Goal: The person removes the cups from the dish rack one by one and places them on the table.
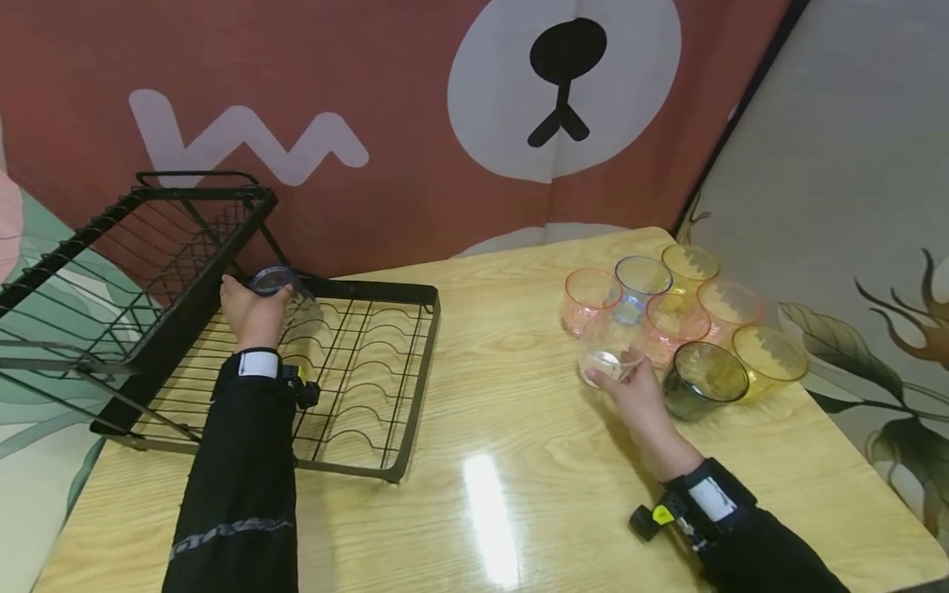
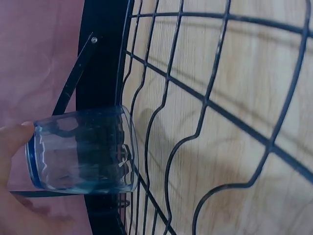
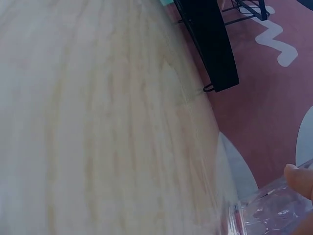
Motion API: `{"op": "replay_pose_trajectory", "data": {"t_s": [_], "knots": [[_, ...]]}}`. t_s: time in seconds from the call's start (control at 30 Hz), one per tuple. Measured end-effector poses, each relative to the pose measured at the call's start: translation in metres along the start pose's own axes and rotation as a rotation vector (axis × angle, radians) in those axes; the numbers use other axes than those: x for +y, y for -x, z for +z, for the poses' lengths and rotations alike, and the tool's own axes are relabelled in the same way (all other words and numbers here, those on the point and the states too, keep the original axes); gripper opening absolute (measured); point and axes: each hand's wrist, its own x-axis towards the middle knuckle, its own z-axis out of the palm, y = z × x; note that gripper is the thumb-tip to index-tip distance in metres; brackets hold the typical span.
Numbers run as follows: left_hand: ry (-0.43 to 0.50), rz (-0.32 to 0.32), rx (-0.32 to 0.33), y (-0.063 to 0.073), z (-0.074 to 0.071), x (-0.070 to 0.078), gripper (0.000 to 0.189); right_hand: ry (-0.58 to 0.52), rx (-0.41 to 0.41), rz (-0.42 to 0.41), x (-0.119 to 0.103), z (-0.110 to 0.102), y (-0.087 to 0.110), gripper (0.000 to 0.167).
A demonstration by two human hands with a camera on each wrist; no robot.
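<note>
At the back of the lower tier of a black wire dish rack (image 1: 433, 346), my left hand (image 1: 255, 313) grips a clear, blue-edged drinking glass (image 2: 80, 152). Its blue-edged end is by my fingers and its other end is right at the rack wires in the left wrist view. On the right of the table, my right hand (image 1: 645, 403) holds a clear drinking glass (image 1: 604, 358) between thumb and fingers. That glass (image 3: 269, 213) looks faintly pinkish in the right wrist view. Close around it stand a pink glass (image 1: 582, 317), a blue-rimmed glass (image 1: 632, 306) and a dark grey glass (image 1: 689, 395).
More pink and yellow glasses crowd together near the right table edge, including a yellow one (image 1: 771, 362). The rack's raised upper tier (image 1: 259, 210) overhangs the lower tier on the left. A brown printed cloth (image 1: 408, 206) hangs behind the wooden table (image 1: 504, 395).
</note>
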Motion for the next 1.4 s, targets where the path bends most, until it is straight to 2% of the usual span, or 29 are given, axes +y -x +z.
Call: {"op": "replay_pose_trajectory", "data": {"t_s": [0.17,0.3,0.4,0.53,0.63,0.83,1.0,1.1,1.23,1.33,1.4], "knots": [[-0.097,0.062,-0.051,-0.004,-0.001,0.001,0.079,-0.014,0.015,0.003,-0.003,0.000,-0.002,0.072],[-0.110,0.087,-0.102,-0.005,0.001,0.002,0.086,-0.037,0.030,-0.011,-0.002,0.002,-0.002,0.066],[-0.132,0.081,-0.107,-0.004,0.002,0.004,0.089,-0.048,0.050,-0.032,-0.002,0.003,-0.002,0.065],[-0.167,0.018,-0.121,-0.001,0.000,0.004,0.089,-0.072,0.063,-0.045,-0.003,0.006,-0.001,0.063],[-0.190,-0.006,-0.147,0.001,-0.001,0.004,0.087,-0.099,0.074,-0.039,-0.003,0.008,-0.001,0.061],[-0.314,0.065,-0.120,0.008,0.001,0.007,0.087,-0.103,0.096,-0.025,-0.003,0.010,-0.002,0.056],[-0.376,0.110,-0.099,0.016,0.001,0.008,0.089,-0.102,0.104,-0.007,-0.003,0.010,-0.001,0.055],[-0.355,0.142,-0.115,0.022,-0.001,0.009,0.088,-0.103,0.106,0.021,-0.004,0.008,0.001,0.045],[-0.244,0.174,-0.148,0.032,-0.003,0.013,0.089,-0.162,0.072,0.037,-0.007,0.005,0.008,0.052],[-0.128,0.153,-0.181,0.041,-0.004,0.018,0.091,-0.211,0.026,0.063,-0.009,0.003,0.015,0.078],[-0.043,0.131,-0.211,0.048,-0.006,0.022,0.091,-0.233,0.001,0.096,-0.010,0.001,0.021,0.085]]}}
